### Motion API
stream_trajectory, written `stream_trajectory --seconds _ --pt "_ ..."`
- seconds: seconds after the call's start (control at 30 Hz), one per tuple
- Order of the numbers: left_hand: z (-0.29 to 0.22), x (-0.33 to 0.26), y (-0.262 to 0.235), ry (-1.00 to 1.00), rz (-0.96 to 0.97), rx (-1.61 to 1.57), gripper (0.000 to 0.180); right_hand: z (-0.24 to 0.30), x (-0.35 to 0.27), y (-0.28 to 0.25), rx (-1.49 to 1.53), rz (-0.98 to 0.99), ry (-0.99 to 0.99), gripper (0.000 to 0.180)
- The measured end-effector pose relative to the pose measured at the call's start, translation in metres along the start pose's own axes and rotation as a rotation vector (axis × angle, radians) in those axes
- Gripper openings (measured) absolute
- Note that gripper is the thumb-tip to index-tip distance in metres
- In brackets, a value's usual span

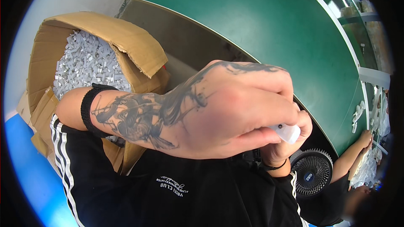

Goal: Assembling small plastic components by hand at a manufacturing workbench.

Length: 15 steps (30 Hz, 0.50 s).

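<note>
My left hand (235, 109) fills the middle of the view, its tattooed back turned up and its fingers bent in a pinch. Between its thumb and fingers sits a small white plastic piece (289, 134) with a small dark spot on it. Partly hidden behind, my right hand (304, 124) has curled fingers closed around the same piece from the far side. Both hands meet above my lap, close to the edge of a green table (252, 12). Much of the piece is covered by fingers, so its full shape cannot be made out.
At the left stands an open cardboard box (139, 54) full of small white and clear plastic pieces (86, 61). A round black fan (312, 172) is at the lower right. Beyond it, another person's arm (351, 155) reaches toward white parts (358, 113) and clear plastic bags (365, 170).
</note>
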<state>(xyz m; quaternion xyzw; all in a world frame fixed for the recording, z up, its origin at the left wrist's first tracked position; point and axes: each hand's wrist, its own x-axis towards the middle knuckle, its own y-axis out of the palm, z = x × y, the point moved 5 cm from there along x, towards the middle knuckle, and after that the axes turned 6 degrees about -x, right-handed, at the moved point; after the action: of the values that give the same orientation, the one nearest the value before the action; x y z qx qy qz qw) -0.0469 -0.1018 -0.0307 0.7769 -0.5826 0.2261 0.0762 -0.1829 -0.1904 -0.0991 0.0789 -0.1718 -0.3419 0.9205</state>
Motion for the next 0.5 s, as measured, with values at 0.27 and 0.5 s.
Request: stream_trajectory --seconds 0.27,0.5 --pt "0.004 -0.001 -0.007 -0.131 0.006 -0.078 0.028 -0.006 0.008 0.017 0.117 0.048 0.003 0.024" --pt "-0.054 -0.015 -0.131 -0.15 -0.308 0.135 0.02 0.018 0.047 -0.022 -0.034 -0.205 0.067 0.019"
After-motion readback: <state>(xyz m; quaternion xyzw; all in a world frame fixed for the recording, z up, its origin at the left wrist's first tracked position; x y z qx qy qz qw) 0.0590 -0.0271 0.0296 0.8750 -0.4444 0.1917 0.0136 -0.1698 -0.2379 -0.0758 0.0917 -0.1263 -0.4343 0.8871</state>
